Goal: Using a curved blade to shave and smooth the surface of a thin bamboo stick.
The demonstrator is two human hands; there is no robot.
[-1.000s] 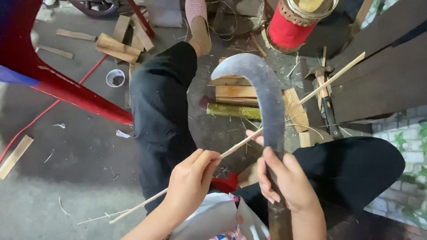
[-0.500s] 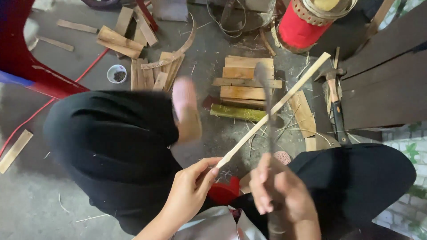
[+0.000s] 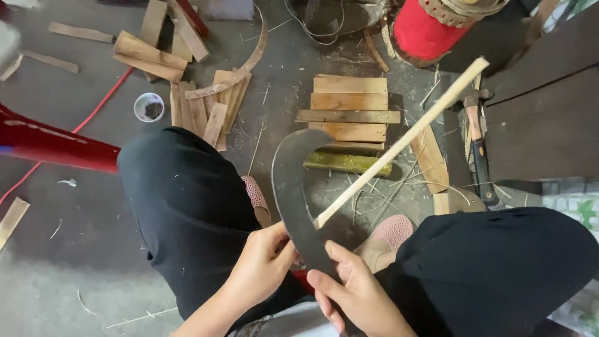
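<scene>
Bamboo strip (image 3: 399, 140) in left hand (image 3: 265, 268) grip; right hand (image 3: 359, 293) grips curved blade (image 3: 293, 187); wood offcuts (image 3: 349, 109) beyond.

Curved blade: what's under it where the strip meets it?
The pale strip runs down from upper right and meets the curved blade near the left hand; its lower end is hidden behind blade and fingers. The right hand covers the handle.

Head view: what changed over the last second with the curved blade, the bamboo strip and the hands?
The left knee swung left. The bamboo strip now sticks out mostly beyond the curved blade, up to the right. The blade blurred half a second ago and is sharp again. The left hand still grips the strip, the right hand the blade.
</scene>
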